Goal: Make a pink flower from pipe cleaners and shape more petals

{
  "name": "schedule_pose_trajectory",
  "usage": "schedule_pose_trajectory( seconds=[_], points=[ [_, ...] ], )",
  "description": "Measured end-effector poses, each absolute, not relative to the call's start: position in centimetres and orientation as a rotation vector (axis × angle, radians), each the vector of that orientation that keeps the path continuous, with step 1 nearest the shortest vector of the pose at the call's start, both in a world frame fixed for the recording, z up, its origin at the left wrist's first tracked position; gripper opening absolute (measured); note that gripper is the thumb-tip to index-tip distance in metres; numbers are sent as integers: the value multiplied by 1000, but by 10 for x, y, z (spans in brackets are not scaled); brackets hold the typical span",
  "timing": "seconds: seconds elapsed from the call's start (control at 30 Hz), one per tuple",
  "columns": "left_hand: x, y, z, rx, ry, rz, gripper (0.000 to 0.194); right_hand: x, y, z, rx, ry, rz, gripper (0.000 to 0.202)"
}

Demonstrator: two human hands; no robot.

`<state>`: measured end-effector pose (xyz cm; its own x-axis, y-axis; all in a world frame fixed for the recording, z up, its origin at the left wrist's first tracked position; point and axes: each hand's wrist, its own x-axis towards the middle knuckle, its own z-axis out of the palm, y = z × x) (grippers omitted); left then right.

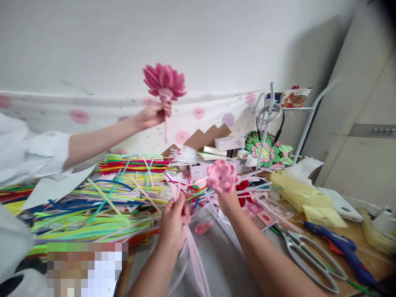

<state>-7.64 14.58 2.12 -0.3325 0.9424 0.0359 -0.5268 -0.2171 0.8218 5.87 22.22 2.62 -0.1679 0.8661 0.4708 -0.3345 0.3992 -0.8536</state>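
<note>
Pink flower, pale: one, held upright in the right hand (fingers mostly hidden behind the bloom), above the surface. Pale pink strips: one bundle, pinched in the left hand. Loose petal: one, between the forearms. Stage, as judged: flower and strips held apart. Next move, as judged: calls for steady strips and light pressure on the petals.

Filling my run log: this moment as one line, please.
left hand grips pale pink strips; right hand holds light pink flower; co-worker's hand holds darker pink flower; nearby: scissors, glue gun
</note>
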Motion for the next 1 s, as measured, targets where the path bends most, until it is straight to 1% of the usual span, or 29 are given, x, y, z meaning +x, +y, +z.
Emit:
schedule_pose_trajectory(
  seconds=[0.17,0.23,0.33,0.47,0.6,0.7,0.77,0.83,1.0],
  points=[
    [-78,149,17,690,982,1855,39,48,236,68,-386,-1113,1257,33],
    [-79,149,16,758,1014,1788,40,40,233,81,-344,-1105,1343,32],
    [-79,147,13,899,1023,1629,39,29,223,89,-304,-1112,1447,26],
    [-78,150,4,954,1006,1630,32,18,212,90,-283,-1106,1489,24],
    [-77,151,-1,923,972,1665,28,14,203,80,-331,-1158,1476,26],
    [-77,151,0,886,930,1721,28,13,194,57,-445,-1274,1463,21],
    [-76,151,1,863,912,1750,29,12,188,38,-528,-1339,1429,16],
    [-74,152,-1,849,917,1767,29,12,186,23,-585,-1366,1387,16],
    [-75,155,-6,803,1019,1845,34,20,192,10,-657,-1397,1314,19]
  ],
)
